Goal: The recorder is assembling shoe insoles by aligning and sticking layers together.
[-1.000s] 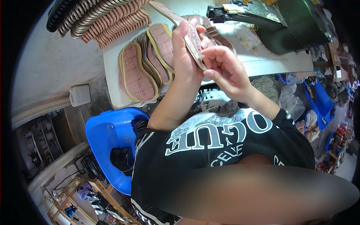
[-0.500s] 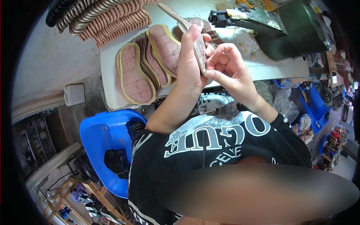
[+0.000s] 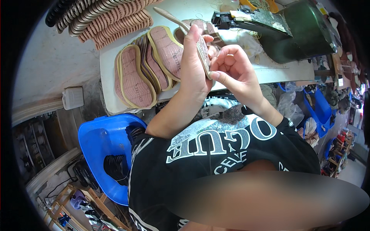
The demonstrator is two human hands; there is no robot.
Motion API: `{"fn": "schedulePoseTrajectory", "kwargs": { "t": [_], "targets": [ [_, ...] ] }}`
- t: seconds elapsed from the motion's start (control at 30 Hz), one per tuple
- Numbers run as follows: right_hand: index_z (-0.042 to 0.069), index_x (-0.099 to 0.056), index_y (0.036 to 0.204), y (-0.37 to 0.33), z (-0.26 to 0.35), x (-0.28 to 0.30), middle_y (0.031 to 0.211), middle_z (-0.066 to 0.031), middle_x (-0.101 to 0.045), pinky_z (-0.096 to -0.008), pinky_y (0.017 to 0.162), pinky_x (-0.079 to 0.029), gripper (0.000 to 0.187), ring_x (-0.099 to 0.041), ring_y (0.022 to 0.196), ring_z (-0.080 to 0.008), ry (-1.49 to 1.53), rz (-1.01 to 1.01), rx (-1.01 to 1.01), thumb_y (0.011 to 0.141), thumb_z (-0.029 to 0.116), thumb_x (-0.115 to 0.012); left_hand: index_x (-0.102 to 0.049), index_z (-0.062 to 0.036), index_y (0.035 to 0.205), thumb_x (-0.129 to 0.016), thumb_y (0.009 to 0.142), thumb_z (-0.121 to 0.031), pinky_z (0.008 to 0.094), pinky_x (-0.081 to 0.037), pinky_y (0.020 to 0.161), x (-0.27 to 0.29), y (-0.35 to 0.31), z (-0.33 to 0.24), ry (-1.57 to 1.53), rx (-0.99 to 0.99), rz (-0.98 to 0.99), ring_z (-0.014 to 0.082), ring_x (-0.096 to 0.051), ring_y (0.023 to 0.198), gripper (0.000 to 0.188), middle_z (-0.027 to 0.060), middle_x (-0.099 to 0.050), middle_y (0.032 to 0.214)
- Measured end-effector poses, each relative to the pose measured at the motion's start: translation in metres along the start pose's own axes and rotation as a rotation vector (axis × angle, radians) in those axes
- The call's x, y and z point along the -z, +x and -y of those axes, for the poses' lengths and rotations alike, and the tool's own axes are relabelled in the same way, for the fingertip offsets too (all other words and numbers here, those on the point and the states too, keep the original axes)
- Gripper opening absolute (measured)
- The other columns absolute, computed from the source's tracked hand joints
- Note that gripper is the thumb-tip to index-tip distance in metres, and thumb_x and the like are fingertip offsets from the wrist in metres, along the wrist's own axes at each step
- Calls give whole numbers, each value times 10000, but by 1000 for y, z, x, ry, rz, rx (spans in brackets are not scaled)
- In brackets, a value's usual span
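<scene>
A shoe insole [image 3: 169, 17] is held on edge above the white table, tilted, with one end reaching up and to the left. My left hand [image 3: 195, 57] is closed around its middle, thumb on the near face and fingers behind. At the lower end of the insole, my right hand [image 3: 236, 69] pinches the edge between thumb and fingertips, its other fingers curled. Just left of my hands lie pink insoles with yellow rims: one insole [image 3: 166, 50] leans beside a stacked row, and another insole [image 3: 137, 77] lies nearest the table's left edge. More insoles behind my left hand are partly hidden.
A dark green machine [image 3: 308, 32] with a projecting arm stands on the white table [image 3: 285, 75] at right. Rows of pink and metallic-brown shoe parts [image 3: 115, 23] lie far left. Below the table's left side, a blue tub [image 3: 96, 134] holds black stacked pieces.
The view has shifted slightly, so the table and tub appear a little further left. Both hands keep nearly the same hold on the insole, whose upper end tips slightly further left.
</scene>
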State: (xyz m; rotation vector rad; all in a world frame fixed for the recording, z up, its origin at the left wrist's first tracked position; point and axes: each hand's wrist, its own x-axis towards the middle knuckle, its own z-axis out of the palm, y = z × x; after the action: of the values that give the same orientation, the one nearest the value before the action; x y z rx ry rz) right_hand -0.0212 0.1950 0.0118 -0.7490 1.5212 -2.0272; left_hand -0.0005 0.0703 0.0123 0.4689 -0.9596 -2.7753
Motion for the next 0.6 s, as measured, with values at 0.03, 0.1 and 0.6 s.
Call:
{"fn": "schedulePoseTrajectory", "kwargs": {
  "t": [0.03, 0.1, 0.6],
  "targets": [
    [47, -454, 1133, 1, 0, 1, 932, -20, -560, -191, 759, -436, 360, -533, 861, -60, 1, 9, -19, 843, 12, -665, -462, -1, 1164, -588, 827, -570, 267, -460, 743, 0, 0, 1, 2, -27, -22, 138, -534, 817, 673, 66, -518, 957],
    [50, -460, 1144, 5, -6, 6, 984, -24, -559, -211, 780, -435, 406, -525, 888, -68, -62, 8, 19, 819, 67, -702, -461, -3, 1162, -586, 831, -561, 263, -456, 728, -1, -1, 2, 4, -54, -46, 136, -532, 803, 661, 63, -520, 948],
    [-6, -268, 1408, 7, -2, 8, 1341, -155, -450, -341, 1023, -374, 727, -447, 1237, -204, 293, 137, -70, 853, 192, -694, -300, 4, 1342, -364, 858, -265, 463, -296, 1091, -9, 4, -1, -160, -457, 171, 363, -394, 1280, 558, 243, -417, 1338]
  ]
}}
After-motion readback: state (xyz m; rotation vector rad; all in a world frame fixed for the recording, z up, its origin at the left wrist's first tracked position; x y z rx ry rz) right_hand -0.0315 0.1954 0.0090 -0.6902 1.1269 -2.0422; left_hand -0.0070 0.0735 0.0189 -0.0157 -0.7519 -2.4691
